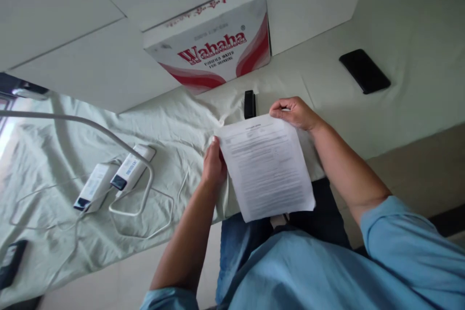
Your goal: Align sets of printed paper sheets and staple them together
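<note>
A white printed sheet of paper (271, 169) is held up in front of me over the table's front edge and my lap. My left hand (214, 162) grips its upper left edge, thumb on the front and fingers behind. At the top right corner, my right hand (295, 112) pinches the paper between thumb and fingers. Just beyond the sheet's top edge lies a black stapler (249, 104) on the pale green cloth. Whether the paper is one sheet or several stacked together, I cannot tell.
Behind the stapler stands a white and red Wahaha carton (218, 48), against white panels (72, 58). A black phone (364, 71) lies to the right. At left are two white boxes (96, 186) with cables and a bent grey metal tube (90, 123). A dark device (12, 261) sits at lower left.
</note>
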Demonstrator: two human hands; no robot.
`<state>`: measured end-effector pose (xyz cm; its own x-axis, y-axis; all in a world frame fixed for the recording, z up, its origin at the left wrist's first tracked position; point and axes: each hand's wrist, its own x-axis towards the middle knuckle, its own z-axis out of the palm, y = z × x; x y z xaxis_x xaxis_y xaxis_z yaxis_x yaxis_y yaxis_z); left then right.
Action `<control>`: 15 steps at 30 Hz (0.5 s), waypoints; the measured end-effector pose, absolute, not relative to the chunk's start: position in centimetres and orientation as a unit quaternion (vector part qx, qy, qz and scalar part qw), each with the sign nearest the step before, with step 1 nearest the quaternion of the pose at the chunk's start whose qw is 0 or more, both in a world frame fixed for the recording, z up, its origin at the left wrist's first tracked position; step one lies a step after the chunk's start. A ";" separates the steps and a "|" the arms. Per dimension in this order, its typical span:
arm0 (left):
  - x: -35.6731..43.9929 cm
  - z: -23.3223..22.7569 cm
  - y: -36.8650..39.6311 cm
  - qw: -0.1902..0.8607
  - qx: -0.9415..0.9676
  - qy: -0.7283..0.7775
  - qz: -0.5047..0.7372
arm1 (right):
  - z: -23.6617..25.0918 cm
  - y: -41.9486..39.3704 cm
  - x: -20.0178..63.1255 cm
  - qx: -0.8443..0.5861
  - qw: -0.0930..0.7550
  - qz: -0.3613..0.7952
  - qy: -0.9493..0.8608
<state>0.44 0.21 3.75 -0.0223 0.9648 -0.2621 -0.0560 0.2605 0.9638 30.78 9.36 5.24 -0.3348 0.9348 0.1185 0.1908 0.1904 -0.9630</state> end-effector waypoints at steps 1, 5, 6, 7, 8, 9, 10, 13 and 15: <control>0.5 3.9 0.0 0.610 0.376 0.549 0.430 | 5.1 9.5 30.9 -0.435 0.410 0.462 -0.654; 0.9 4.2 0.8 0.647 0.380 0.546 0.372 | 4.1 10.2 31.0 -0.475 0.487 0.425 -0.598; 1.1 4.1 1.4 0.631 0.397 0.546 0.383 | 3.9 10.3 31.0 -0.482 0.506 0.424 -0.576; 1.3 4.0 2.1 0.606 0.410 0.547 0.406 | 3.7 10.4 30.9 -0.487 0.521 0.430 -0.554; 1.4 3.8 2.8 0.576 0.411 0.550 0.443 | 3.6 10.4 30.9 -0.488 0.532 0.444 -0.531; 1.7 3.6 3.6 0.546 0.403 0.548 0.489 | 3.5 10.4 30.8 -0.484 0.537 0.464 -0.512; 1.9 3.3 4.2 0.527 0.394 0.538 0.528 | 3.5 10.4 30.8 -0.476 0.535 0.487 -0.500; 2.2 2.5 5.5 0.518 0.377 0.517 0.568 | 3.3 10.2 30.7 -0.454 0.505 0.533 -0.505; 2.2 2.0 5.7 0.531 0.365 0.510 0.570 | 3.1 10.2 30.7 -0.460 0.489 0.523 -0.525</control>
<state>2.15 5.69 2.03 -0.1699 0.9774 -0.1257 -0.2327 0.0841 0.9689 30.71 10.16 3.15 -0.0983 0.9946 0.0323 -0.0277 0.0297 -0.9992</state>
